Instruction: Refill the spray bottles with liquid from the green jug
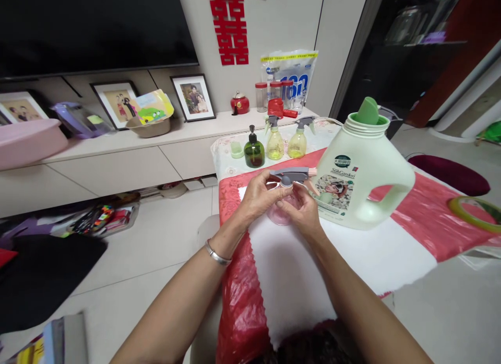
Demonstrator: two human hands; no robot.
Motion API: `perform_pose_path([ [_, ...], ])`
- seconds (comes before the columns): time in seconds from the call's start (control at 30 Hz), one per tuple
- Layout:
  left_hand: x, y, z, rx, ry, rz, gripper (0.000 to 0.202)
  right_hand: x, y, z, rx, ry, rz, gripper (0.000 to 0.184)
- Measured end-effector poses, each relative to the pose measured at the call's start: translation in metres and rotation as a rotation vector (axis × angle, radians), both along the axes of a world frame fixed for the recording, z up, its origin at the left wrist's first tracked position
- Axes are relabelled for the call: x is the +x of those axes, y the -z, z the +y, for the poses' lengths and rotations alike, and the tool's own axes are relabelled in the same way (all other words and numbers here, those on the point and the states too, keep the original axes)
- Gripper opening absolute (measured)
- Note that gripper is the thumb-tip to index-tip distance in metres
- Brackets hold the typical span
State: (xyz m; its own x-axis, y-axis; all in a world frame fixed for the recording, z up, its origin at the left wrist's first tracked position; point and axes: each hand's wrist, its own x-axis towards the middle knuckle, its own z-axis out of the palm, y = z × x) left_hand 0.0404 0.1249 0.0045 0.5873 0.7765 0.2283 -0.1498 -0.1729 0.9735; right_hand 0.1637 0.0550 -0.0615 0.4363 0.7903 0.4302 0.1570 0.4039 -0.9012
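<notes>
A small pink, see-through spray bottle (278, 214) with a grey and pink trigger head (294, 174) stands at the near side of the large jug. The fingers of my left hand (258, 197) close around the bottle's top, by the collar under the trigger head. From the other side my right hand (303, 213) grips the neck and upper body. Both hands hide much of the bottle. Just right of them is a pale green laundry detergent jug (340, 166), its mouth uncapped, with a green pouring spout showing.
Behind my hands stand a dark green pump bottle (254, 151), two yellow spray bottles (275, 145) and a light green cap (236, 150). A white cloth (289, 270) covers part of the red table cover (238, 301). A tape roll (475, 214) sits at the right edge.
</notes>
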Motion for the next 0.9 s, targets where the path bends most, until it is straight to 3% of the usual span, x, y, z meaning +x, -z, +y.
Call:
perform_pose_path([
  [0.23, -0.001, 0.003, 0.006, 0.221, 0.02, -0.002, 0.031, 0.001, -0.003, -0.002, -0.03, -0.03, 0.01, 0.053],
  [0.5, -0.006, -0.004, 0.004, 0.216, 0.086, 0.042, 0.032, 0.0, -0.005, -0.002, -0.041, -0.039, 0.032, 0.058],
  [0.7, -0.002, 0.0, 0.005, 0.194, -0.025, 0.087, 0.032, -0.002, -0.003, -0.002, -0.04, -0.077, 0.045, 0.061],
  [0.9, -0.002, -0.007, 0.008, 0.193, 0.095, 0.06, 0.035, 0.002, 0.001, -0.002, -0.047, -0.163, 0.042, 0.068],
])
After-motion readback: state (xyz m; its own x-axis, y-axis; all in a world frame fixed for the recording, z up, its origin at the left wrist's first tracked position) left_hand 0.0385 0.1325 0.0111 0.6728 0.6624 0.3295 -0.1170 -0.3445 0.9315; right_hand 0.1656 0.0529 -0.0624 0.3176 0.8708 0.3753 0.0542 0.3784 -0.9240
